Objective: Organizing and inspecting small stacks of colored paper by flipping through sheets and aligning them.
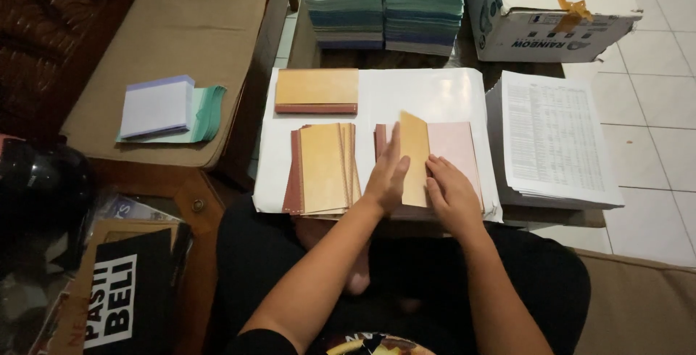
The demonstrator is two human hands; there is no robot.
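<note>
My left hand (386, 176) and my right hand (449, 192) both hold a narrow tan folded sheet (415, 153), standing it up over a pale pink sheet (457, 148) that lies flat on a white board (428, 94). The left fingers press its left side, the right fingers pinch its lower right edge. To the left lies a fanned pile of tan and maroon folded covers (322, 169). Behind it sits a neat tan stack with a maroon edge (317, 90).
A thick pile of printed white sheets (554, 138) lies at the right. Stacks of coloured paper (384, 18) and a white carton (551, 11) stand behind. A cushion at the left bears a white pad on green sheets (163, 109). Bags and a dark helmet sit at the far left.
</note>
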